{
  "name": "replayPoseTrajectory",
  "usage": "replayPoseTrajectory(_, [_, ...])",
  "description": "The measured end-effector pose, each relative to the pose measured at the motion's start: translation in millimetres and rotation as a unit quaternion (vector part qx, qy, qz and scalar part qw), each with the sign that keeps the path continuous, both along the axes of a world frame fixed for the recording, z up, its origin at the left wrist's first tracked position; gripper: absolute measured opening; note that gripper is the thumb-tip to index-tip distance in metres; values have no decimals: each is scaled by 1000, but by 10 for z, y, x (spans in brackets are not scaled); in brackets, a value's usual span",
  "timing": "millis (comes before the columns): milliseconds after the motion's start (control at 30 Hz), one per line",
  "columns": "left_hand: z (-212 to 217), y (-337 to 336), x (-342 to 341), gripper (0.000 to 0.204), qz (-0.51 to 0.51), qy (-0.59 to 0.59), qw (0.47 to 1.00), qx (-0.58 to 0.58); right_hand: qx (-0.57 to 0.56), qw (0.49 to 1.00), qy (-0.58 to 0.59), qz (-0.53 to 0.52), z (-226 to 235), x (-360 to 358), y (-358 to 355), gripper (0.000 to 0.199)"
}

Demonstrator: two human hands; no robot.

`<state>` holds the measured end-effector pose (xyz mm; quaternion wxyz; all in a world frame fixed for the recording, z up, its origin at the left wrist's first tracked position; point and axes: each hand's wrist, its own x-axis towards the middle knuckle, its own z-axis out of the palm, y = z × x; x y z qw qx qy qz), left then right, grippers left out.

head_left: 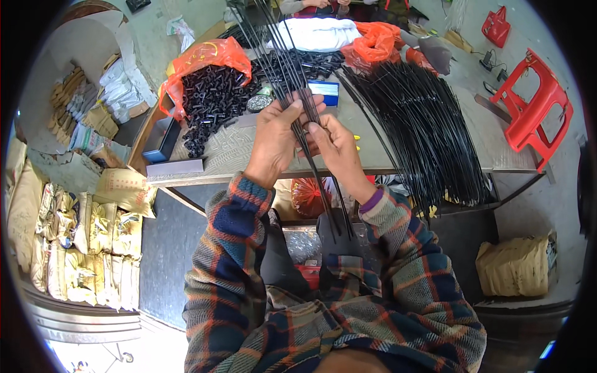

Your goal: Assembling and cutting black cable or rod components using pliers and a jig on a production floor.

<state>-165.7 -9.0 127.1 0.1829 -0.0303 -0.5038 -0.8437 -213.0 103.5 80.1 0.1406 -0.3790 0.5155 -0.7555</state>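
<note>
Two hands work over the near edge of the workbench [435,169], our landmark. Far left of the bench, tan paper sacks [74,242] stacked on the floor. On the bench's left end, an orange plastic bag [205,57] spilling small black plastic sleeves [211,99]. Our left hand [277,137] is above the bench's near edge, fingers curled closed around a bundle of thin black rods [292,93]; the rods run up past the bench's far side and down below its edge toward our lap. Right hand [336,149] is just beside the left, thumb and fingers pinched on the same rods. Right of the hands, a big heap of long black rods [423,124] lies across the bench, overhanging its near edge. Off the bench's right end, a red plastic stool [535,112]; below it, a tan sack [516,267] on the floor.
</note>
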Motion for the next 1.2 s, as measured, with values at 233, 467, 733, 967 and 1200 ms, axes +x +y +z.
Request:
replayPoseTrajectory(233, [-17,0,60,28,48,20,998,47,17,998,-50,30,-47,166,-107,15])
replayPoseTrajectory(467, [-18,-33,15,24,54,-6,996,-66,56,997,-9,42,42,108,21,22])
replayPoseTrajectory(733, [290,-122,265,41,145,-44,968,-201,-31,990,-36,132,176,292,-176,18])
replayPoseTrajectory(967, [40,-356,435,25,327,94,787,-515,48,953,-92,286,175,221,278,24])
replayPoseTrajectory(1200, [114,-241,478,28,105,4,932,-346,127,931,-158,305,316,591,431,24])
